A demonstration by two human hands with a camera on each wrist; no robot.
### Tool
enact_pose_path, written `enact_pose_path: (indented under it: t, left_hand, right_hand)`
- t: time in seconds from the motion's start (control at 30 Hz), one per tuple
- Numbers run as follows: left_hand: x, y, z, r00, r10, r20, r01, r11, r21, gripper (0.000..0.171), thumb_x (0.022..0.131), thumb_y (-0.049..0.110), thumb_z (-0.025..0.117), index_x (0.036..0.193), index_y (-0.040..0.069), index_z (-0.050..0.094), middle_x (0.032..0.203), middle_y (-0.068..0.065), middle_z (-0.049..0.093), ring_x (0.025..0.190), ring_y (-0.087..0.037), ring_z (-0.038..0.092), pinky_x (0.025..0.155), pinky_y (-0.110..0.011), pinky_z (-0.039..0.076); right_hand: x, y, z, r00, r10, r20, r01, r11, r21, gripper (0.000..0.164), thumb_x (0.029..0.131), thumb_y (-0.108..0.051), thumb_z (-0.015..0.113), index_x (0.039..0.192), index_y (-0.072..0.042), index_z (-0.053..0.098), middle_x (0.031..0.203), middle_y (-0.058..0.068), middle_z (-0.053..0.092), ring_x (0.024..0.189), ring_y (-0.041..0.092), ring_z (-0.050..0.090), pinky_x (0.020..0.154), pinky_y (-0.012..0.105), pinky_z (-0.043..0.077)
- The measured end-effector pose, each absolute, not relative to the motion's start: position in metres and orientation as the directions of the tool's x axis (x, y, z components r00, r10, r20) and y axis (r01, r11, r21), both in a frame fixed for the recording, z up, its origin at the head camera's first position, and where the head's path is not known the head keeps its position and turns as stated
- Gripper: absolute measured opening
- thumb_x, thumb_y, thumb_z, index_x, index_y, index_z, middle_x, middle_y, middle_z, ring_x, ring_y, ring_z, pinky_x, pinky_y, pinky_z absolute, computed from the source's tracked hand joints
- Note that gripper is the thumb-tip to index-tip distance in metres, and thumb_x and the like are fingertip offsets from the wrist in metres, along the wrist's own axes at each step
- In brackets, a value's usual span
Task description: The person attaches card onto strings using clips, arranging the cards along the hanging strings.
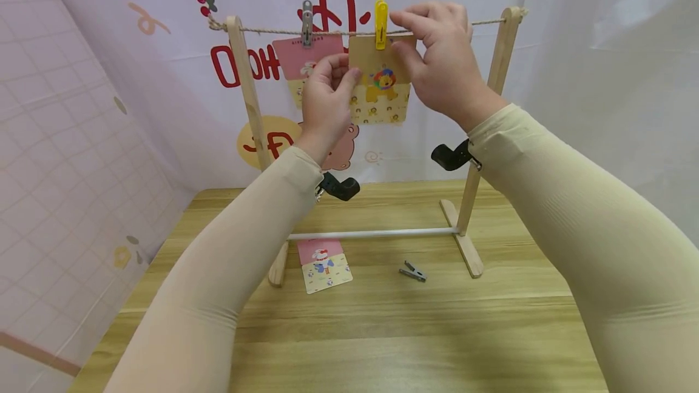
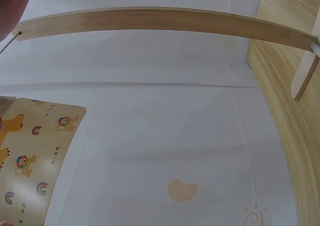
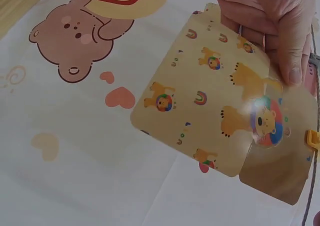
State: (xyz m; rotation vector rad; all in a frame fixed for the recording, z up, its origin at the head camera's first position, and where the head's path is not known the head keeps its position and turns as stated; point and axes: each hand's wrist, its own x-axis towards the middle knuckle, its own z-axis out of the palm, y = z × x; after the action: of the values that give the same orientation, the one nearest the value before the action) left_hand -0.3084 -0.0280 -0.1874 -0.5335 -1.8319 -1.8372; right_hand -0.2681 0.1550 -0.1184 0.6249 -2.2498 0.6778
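Note:
A card with a lion [image 1: 384,93], tan above and patterned cream below, hangs from the rope under a yellow clothespin [image 1: 381,26]. My left hand [image 1: 327,99] pinches the card's left edge between thumb and fingers; this grip also shows in the right wrist view, with the left hand [image 3: 275,26] at the card's edge. Beside the yellow clothespin is my right hand [image 1: 445,59], its index finger and thumb spread apart. The thumb lies near the card's upper right corner; whether it touches is unclear. The left wrist view catches the card's patterned part [image 2: 37,156].
A pink card [image 1: 311,56] hangs at left from a grey clothespin [image 1: 307,23]. The rope [image 1: 486,22] spans two wooden posts [image 1: 502,47], joined below by a white rod [image 1: 377,233]. A rabbit card [image 1: 326,268] and another grey clothespin [image 1: 413,272] lie on the wooden table [image 1: 382,332].

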Motion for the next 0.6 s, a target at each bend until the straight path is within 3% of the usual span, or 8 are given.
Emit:
enact_pose_path:
  t: [0.23,0.6]
  left_hand:
    - [-0.301,-0.032,-0.19,-0.772,-0.05,0.634,0.635,-0.003,0.773,0.031,0.103,0.014,0.067,0.132,0.007,0.06,0.101,0.002,0.06,0.089,-0.014,0.058,0.078,-0.021,0.049]
    - [-0.294,-0.042,-0.201,-0.759,-0.011,0.651,0.651,0.042,0.758,0.032,0.103,0.013,0.068,0.133,0.007,0.058,0.106,0.001,0.063,0.094,-0.014,0.062,0.084,-0.02,0.053]
  right_hand:
    - [-0.267,0.161,-0.13,-0.588,-0.263,0.765,-0.642,0.726,-0.244,0.037,0.106,-0.023,0.064,0.142,-0.012,0.067,0.143,0.006,0.061,0.14,0.025,0.035,0.118,0.037,0.02]
    - [-0.263,0.168,-0.152,-0.528,-0.325,0.785,-0.713,0.672,-0.202,0.035,0.103,-0.015,0.069,0.136,-0.003,0.069,0.137,0.014,0.064,0.137,0.034,0.04,0.114,0.042,0.027]
